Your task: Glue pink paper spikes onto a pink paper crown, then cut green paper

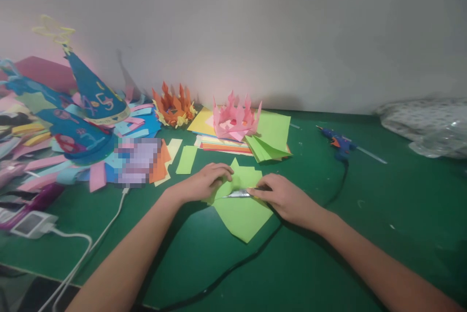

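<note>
A folded sheet of light green paper (pixel 246 222) lies on the green table in front of me, with its upper layer raised. My left hand (pixel 211 180) grips the left part of that layer with curled fingers. In my right hand (pixel 282 195) is a utility knife (pixel 239 194); its silver blade points left and lies in the fold between the layers. My fingers hide most of the knife's handle. Just beyond my left hand is a small green paper rectangle (pixel 186 160), apart from it.
A pink paper crown (pixel 235 120) sits on stacked coloured paper (pixel 272 127), beside an orange crown (pixel 173 108). Blue cone hats (pixel 97 91) and paper strips crowd the left. A glue gun (pixel 335 139) rests at right; its black cord (pixel 233 268) runs beneath my right arm. White cables (pixel 87 249) cross the left.
</note>
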Motion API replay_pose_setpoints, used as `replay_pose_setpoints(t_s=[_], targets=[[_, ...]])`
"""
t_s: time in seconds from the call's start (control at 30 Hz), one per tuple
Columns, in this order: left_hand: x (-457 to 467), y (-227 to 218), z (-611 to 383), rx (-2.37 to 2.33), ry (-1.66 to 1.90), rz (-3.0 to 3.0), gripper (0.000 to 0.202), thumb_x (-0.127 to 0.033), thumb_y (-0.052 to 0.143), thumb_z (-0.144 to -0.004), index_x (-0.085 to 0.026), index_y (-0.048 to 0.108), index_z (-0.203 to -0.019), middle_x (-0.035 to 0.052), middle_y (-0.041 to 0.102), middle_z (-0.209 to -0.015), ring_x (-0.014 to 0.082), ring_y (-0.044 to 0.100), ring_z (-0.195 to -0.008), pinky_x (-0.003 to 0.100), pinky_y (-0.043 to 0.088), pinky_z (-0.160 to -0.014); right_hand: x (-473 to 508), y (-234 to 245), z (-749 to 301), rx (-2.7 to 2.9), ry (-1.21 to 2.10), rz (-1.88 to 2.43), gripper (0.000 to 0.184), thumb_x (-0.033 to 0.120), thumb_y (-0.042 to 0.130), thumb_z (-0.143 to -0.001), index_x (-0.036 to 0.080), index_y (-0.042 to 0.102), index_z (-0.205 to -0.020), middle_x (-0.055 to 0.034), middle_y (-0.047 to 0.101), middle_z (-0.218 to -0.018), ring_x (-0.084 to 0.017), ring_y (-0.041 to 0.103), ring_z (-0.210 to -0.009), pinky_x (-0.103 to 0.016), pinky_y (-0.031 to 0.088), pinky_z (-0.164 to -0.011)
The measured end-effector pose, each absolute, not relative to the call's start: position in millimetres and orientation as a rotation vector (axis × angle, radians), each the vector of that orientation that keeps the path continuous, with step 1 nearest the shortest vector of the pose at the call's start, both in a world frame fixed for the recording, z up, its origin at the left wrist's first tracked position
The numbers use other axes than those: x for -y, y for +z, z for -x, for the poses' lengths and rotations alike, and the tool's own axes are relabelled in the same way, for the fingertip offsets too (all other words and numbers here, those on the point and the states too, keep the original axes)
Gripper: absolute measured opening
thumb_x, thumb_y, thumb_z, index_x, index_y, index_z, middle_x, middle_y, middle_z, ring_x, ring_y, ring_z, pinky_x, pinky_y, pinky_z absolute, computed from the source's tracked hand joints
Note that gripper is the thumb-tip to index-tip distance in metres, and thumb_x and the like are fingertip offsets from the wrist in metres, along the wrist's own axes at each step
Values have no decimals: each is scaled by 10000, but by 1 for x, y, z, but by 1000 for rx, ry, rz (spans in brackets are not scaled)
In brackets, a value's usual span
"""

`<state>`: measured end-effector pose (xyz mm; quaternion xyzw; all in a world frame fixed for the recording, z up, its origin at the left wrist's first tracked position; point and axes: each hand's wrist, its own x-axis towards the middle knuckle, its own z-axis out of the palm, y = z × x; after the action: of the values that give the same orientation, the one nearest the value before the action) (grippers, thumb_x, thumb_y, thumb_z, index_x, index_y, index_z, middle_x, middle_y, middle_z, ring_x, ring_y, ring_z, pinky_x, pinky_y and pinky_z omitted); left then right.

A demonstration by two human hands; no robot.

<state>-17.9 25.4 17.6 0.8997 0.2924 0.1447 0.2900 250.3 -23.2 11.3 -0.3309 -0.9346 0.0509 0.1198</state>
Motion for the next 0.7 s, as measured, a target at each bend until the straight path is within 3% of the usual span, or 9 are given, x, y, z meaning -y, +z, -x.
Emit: replay_pose_setpoints(t_s=[0.7], targets=[[-26,17,18,-766,401,-2408,284,-71,350,-849,-214,526,-1020,59,516,-1194,175,435,-1136,347,361,-963,24,9,-242,2764,155,966,390,121,367,-902,243,531,-1234,-103,556,-928,-193,481,-820,-312,382,-685]])
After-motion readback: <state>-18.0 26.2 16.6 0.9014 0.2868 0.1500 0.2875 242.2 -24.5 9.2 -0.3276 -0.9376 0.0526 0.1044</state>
